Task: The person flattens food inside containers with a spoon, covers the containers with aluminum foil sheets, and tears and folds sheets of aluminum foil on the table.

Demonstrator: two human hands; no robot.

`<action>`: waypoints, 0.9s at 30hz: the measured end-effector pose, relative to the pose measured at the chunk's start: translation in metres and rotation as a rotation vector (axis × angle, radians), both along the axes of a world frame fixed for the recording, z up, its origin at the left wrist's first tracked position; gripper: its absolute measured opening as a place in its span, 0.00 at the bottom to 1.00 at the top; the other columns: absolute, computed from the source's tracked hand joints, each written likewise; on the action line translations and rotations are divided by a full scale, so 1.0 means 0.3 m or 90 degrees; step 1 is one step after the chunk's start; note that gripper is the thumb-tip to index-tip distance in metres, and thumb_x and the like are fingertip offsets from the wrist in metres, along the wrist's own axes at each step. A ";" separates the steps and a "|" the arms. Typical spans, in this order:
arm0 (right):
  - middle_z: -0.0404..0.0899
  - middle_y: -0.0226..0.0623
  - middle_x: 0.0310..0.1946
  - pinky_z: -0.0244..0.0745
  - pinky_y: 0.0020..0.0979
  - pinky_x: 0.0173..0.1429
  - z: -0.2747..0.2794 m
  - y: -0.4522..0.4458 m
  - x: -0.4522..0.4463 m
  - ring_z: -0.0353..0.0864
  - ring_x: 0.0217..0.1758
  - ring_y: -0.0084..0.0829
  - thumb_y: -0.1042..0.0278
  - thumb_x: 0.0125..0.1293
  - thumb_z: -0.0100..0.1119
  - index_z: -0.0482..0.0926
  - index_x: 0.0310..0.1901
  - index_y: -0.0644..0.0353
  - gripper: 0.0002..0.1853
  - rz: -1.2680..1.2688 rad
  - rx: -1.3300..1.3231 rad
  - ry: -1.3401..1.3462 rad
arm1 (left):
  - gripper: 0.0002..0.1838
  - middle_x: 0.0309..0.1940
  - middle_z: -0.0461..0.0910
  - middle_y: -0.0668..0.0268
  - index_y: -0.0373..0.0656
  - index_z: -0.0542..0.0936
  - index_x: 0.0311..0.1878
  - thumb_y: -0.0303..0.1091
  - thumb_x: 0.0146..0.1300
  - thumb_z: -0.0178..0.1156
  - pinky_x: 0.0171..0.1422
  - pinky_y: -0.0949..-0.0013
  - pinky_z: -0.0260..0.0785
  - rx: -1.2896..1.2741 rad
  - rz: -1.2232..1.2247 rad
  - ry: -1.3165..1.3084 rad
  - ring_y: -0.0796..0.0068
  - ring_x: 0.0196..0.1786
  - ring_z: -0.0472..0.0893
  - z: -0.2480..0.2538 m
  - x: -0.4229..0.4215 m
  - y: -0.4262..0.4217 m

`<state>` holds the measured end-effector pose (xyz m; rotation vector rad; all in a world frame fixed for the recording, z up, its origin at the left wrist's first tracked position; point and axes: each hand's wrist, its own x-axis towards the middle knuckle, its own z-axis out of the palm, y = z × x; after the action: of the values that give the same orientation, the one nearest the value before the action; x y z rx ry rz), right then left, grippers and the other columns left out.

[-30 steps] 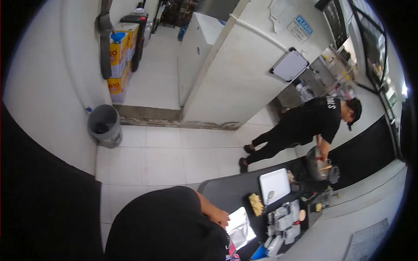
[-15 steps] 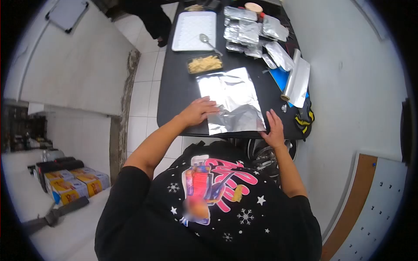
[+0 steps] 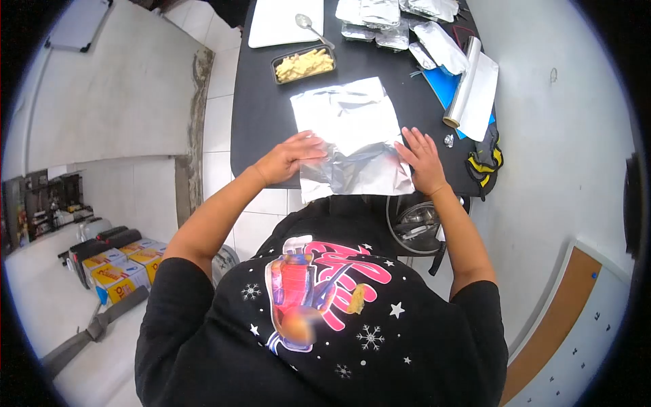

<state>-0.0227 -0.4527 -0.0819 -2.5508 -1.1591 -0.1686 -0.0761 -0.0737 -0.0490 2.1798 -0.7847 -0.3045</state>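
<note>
A creased sheet of aluminium foil (image 3: 349,125) lies on the black table, its near edge hanging slightly over the table's front edge. My left hand (image 3: 296,156) rests on the sheet's left side, fingers stretched out flat. On the right side, my right hand (image 3: 422,161) touches the foil with its fingers spread. Just beyond the sheet sits a black tray of pale yellow strips (image 3: 305,65). A metal spoon (image 3: 313,30) lies behind that, partly over a white tray (image 3: 271,24).
Several foil-covered packages (image 3: 380,17) are grouped at the back right. A foil roll (image 3: 464,81) lies over a blue item (image 3: 441,86) on the right, near a black-and-yellow item (image 3: 483,163). The black table (image 3: 261,102) ends close to my body.
Since half a second ago, my right hand has moved up and onto the foil's right side. The view has tilted from the room down to the table, and the foil's near edge now overhangs.
</note>
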 end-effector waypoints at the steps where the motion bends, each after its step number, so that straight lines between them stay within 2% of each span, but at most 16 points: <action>1: 0.60 0.36 0.70 0.51 0.49 0.73 0.052 0.068 -0.036 0.56 0.73 0.41 0.66 0.51 0.63 0.69 0.63 0.43 0.33 0.012 -0.003 -0.019 | 0.30 0.63 0.72 0.65 0.55 0.80 0.56 0.13 0.51 0.53 0.77 0.56 0.49 -0.007 0.003 0.010 0.55 0.72 0.61 0.044 -0.053 0.039; 3: 0.64 0.34 0.67 0.51 0.49 0.73 0.040 0.092 -0.011 0.59 0.72 0.40 0.66 0.55 0.58 0.72 0.60 0.43 0.28 0.056 -0.007 -0.026 | 0.30 0.63 0.72 0.65 0.56 0.80 0.56 0.14 0.51 0.55 0.77 0.56 0.50 -0.014 0.010 0.031 0.55 0.71 0.61 0.032 -0.073 0.025; 6: 0.74 0.29 0.60 0.53 0.50 0.72 0.015 0.107 0.027 0.64 0.70 0.36 0.69 0.61 0.51 0.76 0.55 0.45 0.20 0.148 -0.019 0.005 | 0.29 0.62 0.73 0.67 0.59 0.80 0.55 0.16 0.51 0.58 0.76 0.55 0.52 0.050 -0.036 -0.037 0.55 0.71 0.63 0.004 -0.100 0.048; 7: 0.78 0.26 0.55 0.54 0.49 0.72 0.015 0.097 0.025 0.67 0.68 0.34 0.70 0.61 0.50 0.77 0.52 0.46 0.17 0.160 -0.024 0.021 | 0.29 0.61 0.74 0.67 0.59 0.80 0.55 0.17 0.51 0.59 0.75 0.54 0.52 0.061 -0.038 -0.035 0.56 0.70 0.63 -0.008 -0.104 0.055; 10: 0.78 0.26 0.55 0.55 0.49 0.72 -0.012 0.069 0.006 0.68 0.67 0.34 0.68 0.61 0.52 0.79 0.50 0.45 0.16 0.160 -0.016 0.099 | 0.27 0.61 0.74 0.69 0.59 0.80 0.55 0.20 0.52 0.61 0.75 0.52 0.52 0.095 -0.036 -0.025 0.57 0.70 0.65 -0.043 -0.112 0.056; 12: 0.79 0.27 0.54 0.54 0.47 0.72 0.000 0.074 -0.026 0.69 0.66 0.33 0.66 0.61 0.52 0.80 0.49 0.46 0.15 0.109 0.000 0.169 | 0.26 0.61 0.74 0.69 0.59 0.80 0.55 0.22 0.52 0.62 0.75 0.51 0.51 0.124 -0.017 -0.014 0.59 0.69 0.65 -0.039 -0.136 0.058; 16: 0.82 0.27 0.50 0.53 0.46 0.72 -0.009 0.063 -0.043 0.73 0.64 0.33 0.64 0.61 0.53 0.83 0.45 0.47 0.13 0.008 0.114 0.292 | 0.20 0.58 0.76 0.64 0.54 0.81 0.51 0.26 0.55 0.62 0.76 0.53 0.49 0.082 0.136 0.070 0.61 0.65 0.70 -0.067 -0.161 0.044; 17: 0.84 0.29 0.45 0.55 0.45 0.71 -0.012 0.067 -0.040 0.76 0.61 0.32 0.68 0.59 0.58 0.84 0.43 0.49 0.11 -0.027 0.156 0.320 | 0.18 0.56 0.77 0.63 0.51 0.82 0.50 0.26 0.55 0.62 0.76 0.53 0.49 0.065 0.152 0.074 0.61 0.64 0.71 -0.077 -0.160 0.042; 20: 0.84 0.33 0.45 0.56 0.46 0.70 -0.015 0.090 -0.039 0.78 0.57 0.35 0.72 0.58 0.59 0.84 0.41 0.48 0.11 -0.093 0.211 0.332 | 0.12 0.54 0.79 0.60 0.44 0.82 0.46 0.28 0.57 0.62 0.76 0.55 0.51 0.021 0.252 0.095 0.60 0.60 0.75 -0.107 -0.163 0.032; 21: 0.85 0.37 0.41 0.68 0.39 0.61 -0.012 0.103 -0.038 0.83 0.48 0.33 0.70 0.58 0.61 0.84 0.40 0.52 0.08 -0.125 0.243 0.271 | 0.11 0.53 0.79 0.59 0.42 0.82 0.45 0.28 0.58 0.62 0.76 0.56 0.52 0.007 0.293 0.103 0.59 0.59 0.76 -0.115 -0.162 0.026; 24: 0.85 0.38 0.34 0.74 0.30 0.46 0.024 0.145 -0.027 0.84 0.37 0.30 0.68 0.58 0.63 0.84 0.37 0.56 0.06 -0.311 0.287 0.491 | 0.09 0.42 0.83 0.61 0.39 0.83 0.40 0.33 0.59 0.66 0.56 0.66 0.70 -0.016 0.429 0.220 0.73 0.45 0.81 -0.053 -0.153 -0.010; 25: 0.84 0.38 0.27 0.73 0.27 0.36 0.022 0.172 -0.033 0.81 0.28 0.26 0.67 0.57 0.64 0.84 0.35 0.60 0.07 -0.320 0.371 0.477 | 0.10 0.39 0.83 0.66 0.36 0.82 0.38 0.33 0.59 0.67 0.45 0.74 0.71 -0.177 0.465 0.226 0.81 0.41 0.79 -0.072 -0.156 -0.019; 27: 0.83 0.38 0.26 0.73 0.27 0.37 0.027 0.182 -0.007 0.80 0.28 0.25 0.67 0.57 0.64 0.83 0.36 0.61 0.08 -0.350 0.298 0.479 | 0.09 0.38 0.83 0.68 0.36 0.82 0.38 0.32 0.59 0.66 0.46 0.74 0.71 -0.223 0.515 0.287 0.82 0.40 0.79 -0.100 -0.145 -0.017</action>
<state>-0.0248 -0.3982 -0.0738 -2.1218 -0.1095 0.3332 -0.1196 -0.0787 -0.0790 1.8142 0.2923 -0.2022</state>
